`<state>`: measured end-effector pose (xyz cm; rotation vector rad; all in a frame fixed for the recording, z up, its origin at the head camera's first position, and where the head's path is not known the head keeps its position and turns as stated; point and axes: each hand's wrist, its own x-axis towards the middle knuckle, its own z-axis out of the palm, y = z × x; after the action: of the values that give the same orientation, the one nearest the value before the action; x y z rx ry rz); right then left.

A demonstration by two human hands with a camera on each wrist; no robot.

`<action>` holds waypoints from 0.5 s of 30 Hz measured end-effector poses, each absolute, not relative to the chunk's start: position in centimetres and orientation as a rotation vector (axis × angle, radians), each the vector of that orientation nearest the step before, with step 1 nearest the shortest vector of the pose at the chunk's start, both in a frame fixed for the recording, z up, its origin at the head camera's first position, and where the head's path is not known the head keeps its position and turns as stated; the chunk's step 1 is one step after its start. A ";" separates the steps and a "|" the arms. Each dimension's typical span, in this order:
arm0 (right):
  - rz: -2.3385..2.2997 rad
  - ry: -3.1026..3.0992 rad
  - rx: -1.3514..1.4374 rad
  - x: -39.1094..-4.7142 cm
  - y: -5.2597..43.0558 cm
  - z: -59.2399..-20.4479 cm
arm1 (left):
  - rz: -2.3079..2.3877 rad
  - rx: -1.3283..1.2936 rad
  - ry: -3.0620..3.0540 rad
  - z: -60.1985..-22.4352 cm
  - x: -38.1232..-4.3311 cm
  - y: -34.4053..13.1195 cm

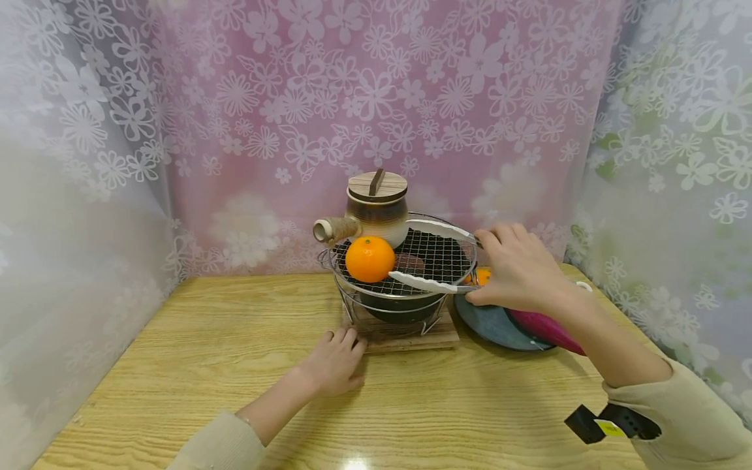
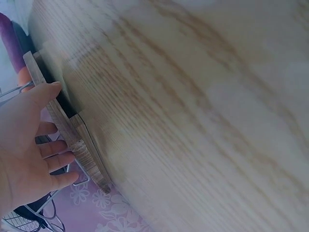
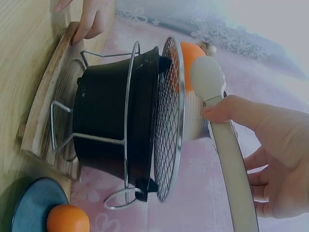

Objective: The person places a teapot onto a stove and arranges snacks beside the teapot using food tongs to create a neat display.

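My right hand [image 1: 523, 267] holds a pair of tongs [image 1: 425, 283] with pale scalloped tips, its arms spread apart over the wire grill mesh [image 1: 443, 251]. Nothing is pinched between the tips; one lies close beside an orange [image 1: 370, 260] at the mesh's front left. Behind the orange sits a side-handled clay teapot [image 1: 378, 212] with a wooden lid. The mesh tops a black stove [image 3: 104, 113] in a wire stand, on a wooden board [image 1: 411, 341]. My left hand [image 1: 331, 362] touches the board's front left corner, fingers relaxed.
Right of the stove, a dark plate [image 1: 499, 331] holds another orange [image 3: 67, 220] and a long magenta item [image 1: 543, 328], partly behind my right forearm. A flowered curtain [image 1: 282, 130] hangs behind the wooden table [image 1: 235, 326] and along its sides.
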<state>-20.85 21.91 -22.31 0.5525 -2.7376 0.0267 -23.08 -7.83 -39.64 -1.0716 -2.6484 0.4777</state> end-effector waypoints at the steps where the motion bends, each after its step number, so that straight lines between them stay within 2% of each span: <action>1: 0.029 -2.735 0.545 -20.8 22.1 -22.3 | 0.482 -1.070 -2.654 -39.6 -23.1 -7.8; 15: 0.139 -2.682 0.442 -20.2 25.6 -23.1 | 0.498 -1.055 -2.705 -39.8 -23.2 -7.7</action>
<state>-20.22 25.62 -23.08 0.4423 -2.6820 0.1385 -23.20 -7.68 -39.81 -1.0549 -2.7047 0.4982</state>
